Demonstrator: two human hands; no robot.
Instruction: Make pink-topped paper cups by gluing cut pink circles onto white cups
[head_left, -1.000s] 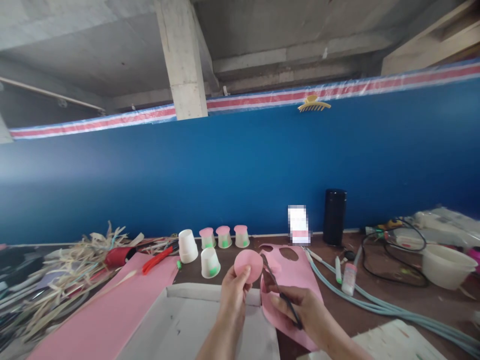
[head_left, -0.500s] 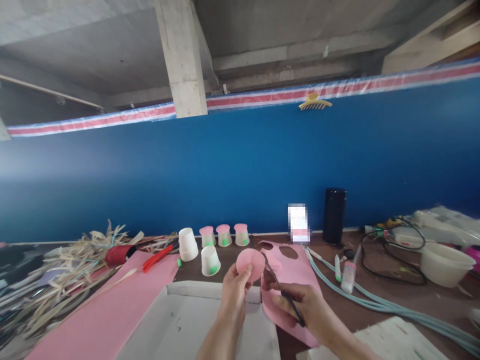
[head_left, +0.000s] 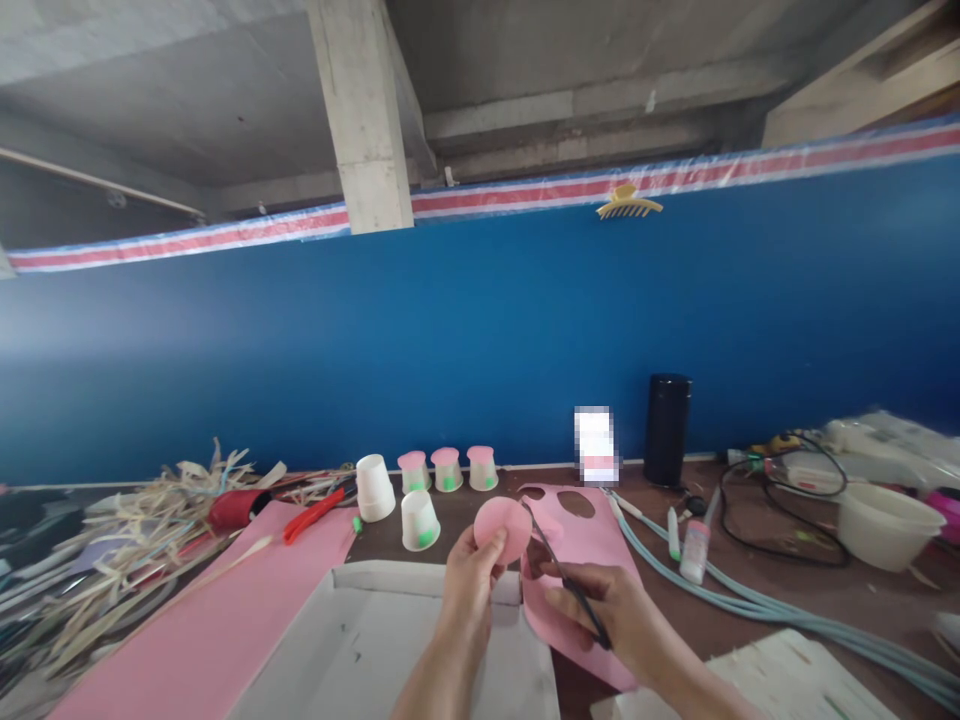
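A round pink paper disc (head_left: 501, 528) is pinched by my left hand (head_left: 474, 575), thumb flat on its face. My right hand (head_left: 600, 605) grips black-handled scissors (head_left: 574, 588), whose blades reach up to the disc's right edge. Behind the hands lies a pink sheet (head_left: 600, 560) with round holes cut in it. An upside-down white paper cup (head_left: 418, 518) with a green patch stands just left of the disc. Farther back are three cups (head_left: 448, 475) topped with pink discs, and a white cup stack (head_left: 375, 490).
A shallow white box lid (head_left: 390, 640) lies below my hands. Another pink sheet (head_left: 217, 610) with red-handled pliers (head_left: 313, 516) and a heap of pale strips (head_left: 150, 540) fill the left. Rightward are a phone (head_left: 596, 445), black bottle (head_left: 667, 430), glue bottle (head_left: 695, 552), blue cables (head_left: 765, 610) and white tub (head_left: 889, 525).
Almost nothing differs. My hands, the disc and the scissors keep nearly the same positions, while the whole view shifts very slightly.
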